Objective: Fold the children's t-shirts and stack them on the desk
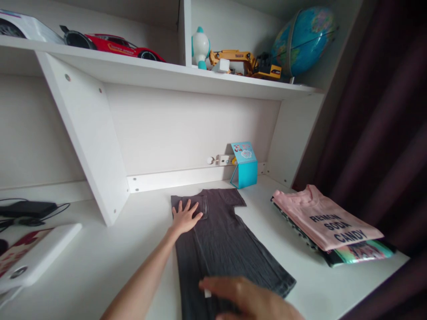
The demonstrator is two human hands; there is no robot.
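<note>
A dark grey short-sleeved top (220, 240) lies spread on the white desk, its neck end toward the back wall. Its left side looks folded inward, with a sleeve lying over the body. My left hand (185, 218) rests flat on that folded part, fingers spread. Closer to me, my right hand (253, 295) hovers over the lower part of the top, slightly blurred. Its index finger is stretched out to the left and nothing shows in its grasp. A small white tag (207, 293) peeks out just under that fingertip.
To the right sits a stack of folded clothes, a pink T-shirt (333, 218) on top. A blue desk calendar (247, 171) stands at the back near a socket. A white device (40, 255) and a black adapter (28, 208) lie left. Overhead, a shelf (150, 71) holds toys and a globe.
</note>
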